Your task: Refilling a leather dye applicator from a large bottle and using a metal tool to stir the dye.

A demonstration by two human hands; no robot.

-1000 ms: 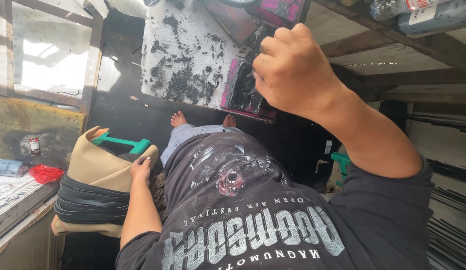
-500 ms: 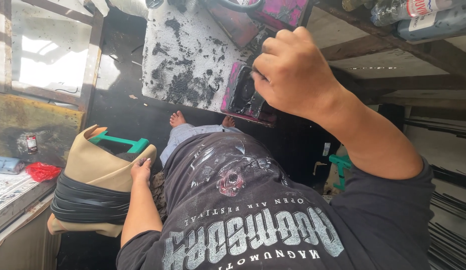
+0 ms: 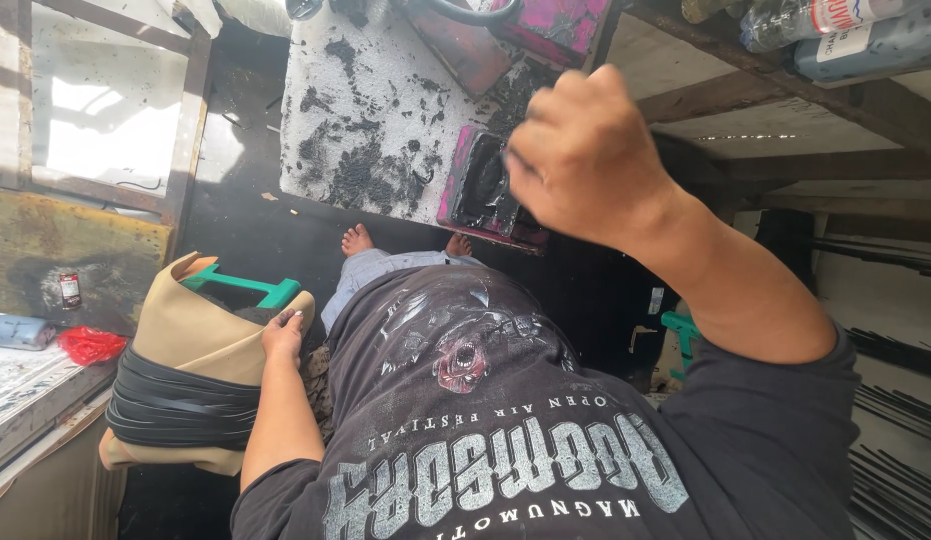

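since the earlier frames the right hand [image 3: 590, 160] has barely shifted; it stays raised in front of the camera, and the view itself has drifted only a little.

i see the right hand curled into a loose fist, knuckles toward me, over the pink-edged tray of black ink [image 3: 482, 185] that sits at the near edge of the white, black-smeared work slab [image 3: 370, 120]. the fingers are folded in, but whatever they pinch is hidden behind the hand and blurred, so i cannot tell what is in that grip.

the left hand [image 3: 283, 335] is down at the left side, fingers closed on the top edge of a tan fabric bundle [image 3: 200, 335]. the bundle is wrapped around its lower part with black bands [image 3: 180, 405] and has a green handle [image 3: 240, 287] poking out at the top, just beside the hand. it stands next to the person's hip, on the left.

bare feet [image 3: 357, 240] show on the dark floor below the slab. a red plastic scrap [image 3: 90, 345] lies on the ledge at far left, and bottles [image 3: 835, 30] lie on the wooden shelf at upper right.
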